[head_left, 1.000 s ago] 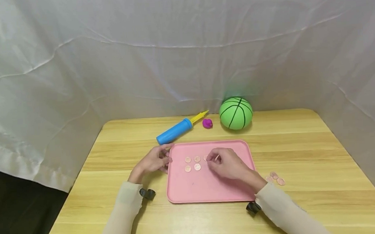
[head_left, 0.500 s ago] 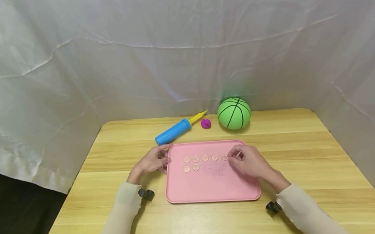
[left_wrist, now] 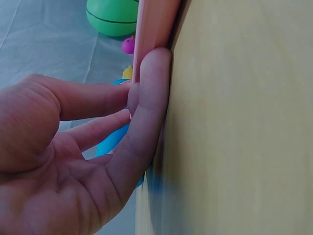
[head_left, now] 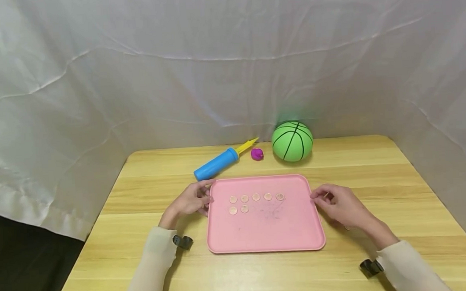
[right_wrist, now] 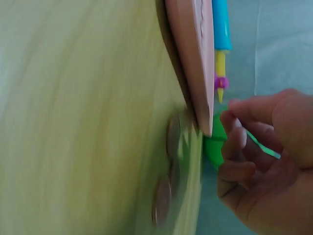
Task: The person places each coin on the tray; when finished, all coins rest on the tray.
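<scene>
A pink tray [head_left: 267, 239] lies on the table with copper coins set out in two rows. The far row holds several coins, the rightmost coin [head_left: 280, 197] included; two more, one being the nearer coin [head_left: 233, 210], form the second row. My left hand [head_left: 189, 200] grips the tray's left rim, thumb on the rim and a finger along its outer side in the left wrist view. Just off the right rim is my right hand [head_left: 342, 205], fingers loosely curled around nothing. Loose coins [right_wrist: 162, 200] lie on the table below it in the right wrist view, mostly hidden by that hand in the head view.
Behind the tray lie a blue hand pump [head_left: 216, 164] with a yellow nozzle, a small purple rubber duck [head_left: 257, 154] and a green ball [head_left: 292, 142] with black lines. A grey-white cloth [head_left: 228, 74] hangs along the table's back edge.
My right hand has moved rightward from over the tray to beyond its right rim. The far row of coins has grown to the right. My left hand has stayed at the left rim.
</scene>
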